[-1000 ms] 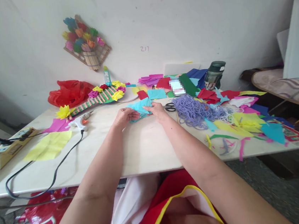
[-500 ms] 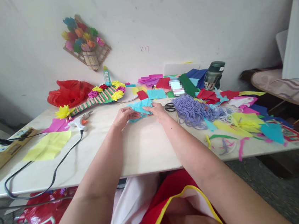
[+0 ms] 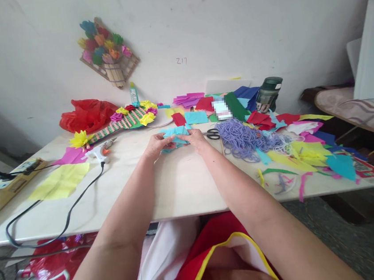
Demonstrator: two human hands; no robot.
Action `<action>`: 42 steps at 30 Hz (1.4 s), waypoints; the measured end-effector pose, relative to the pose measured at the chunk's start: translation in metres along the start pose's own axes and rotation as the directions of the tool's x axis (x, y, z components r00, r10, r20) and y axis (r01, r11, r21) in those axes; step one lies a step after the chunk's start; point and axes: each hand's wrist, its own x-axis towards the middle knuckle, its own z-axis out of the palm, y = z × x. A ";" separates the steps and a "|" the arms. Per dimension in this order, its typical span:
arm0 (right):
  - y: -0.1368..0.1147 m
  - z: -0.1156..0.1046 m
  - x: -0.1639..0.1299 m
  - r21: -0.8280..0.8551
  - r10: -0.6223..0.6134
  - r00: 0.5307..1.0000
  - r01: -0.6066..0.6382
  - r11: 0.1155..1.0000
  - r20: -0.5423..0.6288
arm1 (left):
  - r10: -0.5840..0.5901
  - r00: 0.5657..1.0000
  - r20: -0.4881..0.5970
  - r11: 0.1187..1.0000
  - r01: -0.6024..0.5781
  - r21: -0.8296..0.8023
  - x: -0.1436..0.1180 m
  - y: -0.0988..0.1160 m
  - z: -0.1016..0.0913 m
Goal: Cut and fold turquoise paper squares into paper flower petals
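Light blue crepe paper (image 3: pixel 173 134), gathered and creased, is held just above the table between my two hands. My left hand (image 3: pixel 157 145) pinches its left side, fingers closed on it. On the right side, my right hand (image 3: pixel 196 139) grips the paper with the thumb reaching across its front. Black-handled scissors (image 3: pixel 212 133) lie just right of my right hand. Behind the hands are a flat light blue paper sheet (image 3: pixel 196 117) and a red paper piece (image 3: pixel 178 119).
To the left lie a hot glue gun (image 3: pixel 99 153), its black cord (image 3: pixel 68 217), yellow paper (image 3: pixel 59 182) and a power strip (image 3: pixel 14 182). A flower-trimmed craft (image 3: pixel 118 125) sits behind. Purple yarn (image 3: pixel 240 139), paper scraps (image 3: pixel 308 151) and a dark bottle (image 3: pixel 269 94) are to the right.
My hands have drawn slightly closer together, and the blue paper between them is more bunched. My right thumb has moved further left across it.
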 end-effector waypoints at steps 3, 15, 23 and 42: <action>0.001 0.000 0.001 -0.007 0.002 1.000 -0.002 1.000 0.009 | 0.014 1.000 0.001 0.999 -0.014 0.032 0.001 -0.001 -0.001; 0.001 -0.004 0.002 0.036 0.038 0.996 -0.041 0.999 0.076 | 0.002 1.000 0.010 0.999 -0.003 0.051 -0.001 0.001 0.000; -0.006 -0.013 0.000 0.010 0.041 0.972 -0.044 0.999 0.232 | 0.045 0.996 -0.071 0.997 -0.049 -0.062 0.000 0.000 -0.004; -0.005 -0.012 -0.002 -0.092 0.062 0.976 -0.044 0.995 0.207 | 0.039 0.994 -0.104 0.994 -0.050 -0.099 0.000 0.001 -0.003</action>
